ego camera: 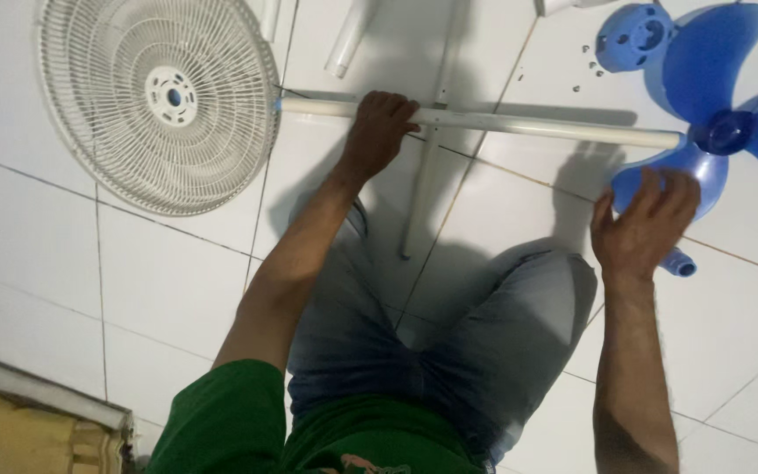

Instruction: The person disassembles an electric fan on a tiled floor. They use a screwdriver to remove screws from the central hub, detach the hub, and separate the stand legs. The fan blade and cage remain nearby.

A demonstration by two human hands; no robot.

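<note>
- Left hand [379, 132] is wrapped over the long white tube [484, 121], fingers curled tight around it near the point where a second white bar [423, 189] crosses beneath — a full closed hold on the tube.
- That tube lies flat on the white tiled floor [151, 281], running from the edge of the round white fan grille [160, 101] across to the blue fan blade [730, 83].
- Right hand [647, 224] is down at the near lobe of the blue blade, fingers half spread and bent, tips resting on the plastic; whether it actually grips the blade I can't tell — the palm faces away from the camera.
- A small blue cylindrical piece [679, 263] pokes out just beside that hand, partly covered by it.
- The blade runs off the right edge of the frame, so its full shape is cut off.
- A blue round cap [633, 35] sits near the top, touching or overlapping the blade — hard to say which.
- A few tiny dark specks, perhaps screws [585, 66], lie beside the cap, too small to make out.
- Another white tube [348, 39] at the top is cropped.
</note>
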